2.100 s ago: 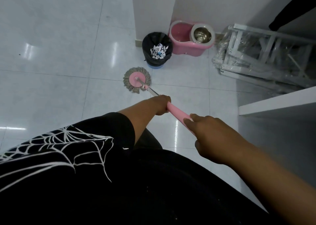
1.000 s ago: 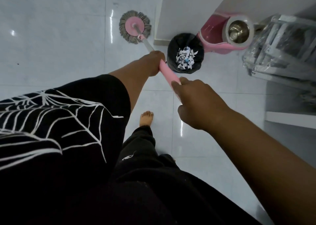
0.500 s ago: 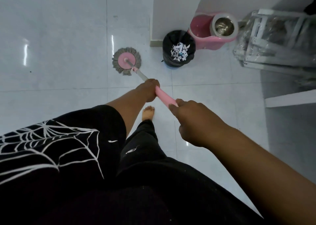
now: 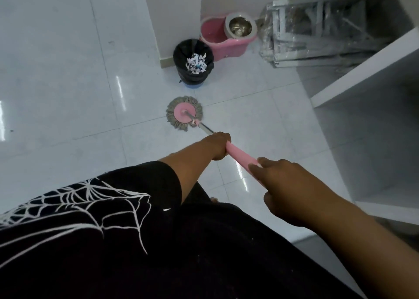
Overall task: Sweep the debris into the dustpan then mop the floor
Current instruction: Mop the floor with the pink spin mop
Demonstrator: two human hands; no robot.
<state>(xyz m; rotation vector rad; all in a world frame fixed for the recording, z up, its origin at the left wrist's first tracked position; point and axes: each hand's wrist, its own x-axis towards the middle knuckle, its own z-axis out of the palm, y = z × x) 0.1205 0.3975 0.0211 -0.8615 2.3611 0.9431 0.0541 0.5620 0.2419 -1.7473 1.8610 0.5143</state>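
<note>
Your left hand (image 4: 218, 145) is curled tight round the mop handle (image 4: 241, 157) at the lower end of its pink sleeve, just where the bare metal shaft begins. Your right hand (image 4: 285, 185) clamps the same pink sleeve higher up, nearer your body, with the fingers wrapped over it. A short stretch of pink shows between your two hands.

From your left hand the shaft slopes down to the mop head (image 4: 184, 113), a pink disc ringed with grey-brown strands. It lies flat on the white tile floor (image 4: 68, 71), partly over a grout line. It is near the waste bin (image 4: 192, 80) but apart from it.

That bin is small and round, lined with a black bag, with a blue base showing at the bottom. It holds a heap of torn paper scraps (image 4: 196, 65), white with dark print and a bit of blue. It stands at the corner of the white wall (image 4: 176, 8).

Just beside it, behind and to the right, sits the pink spin-mop bucket (image 4: 229, 49); you cannot tell whether the two touch. The bucket's left part is an open pink well, and you cannot tell whether it holds water. Its right part holds a steel wringer basket (image 4: 240, 27) in a pale collar.

Right of the bucket lies a white metal frame (image 4: 317, 31) wrapped in clear plastic.
</note>
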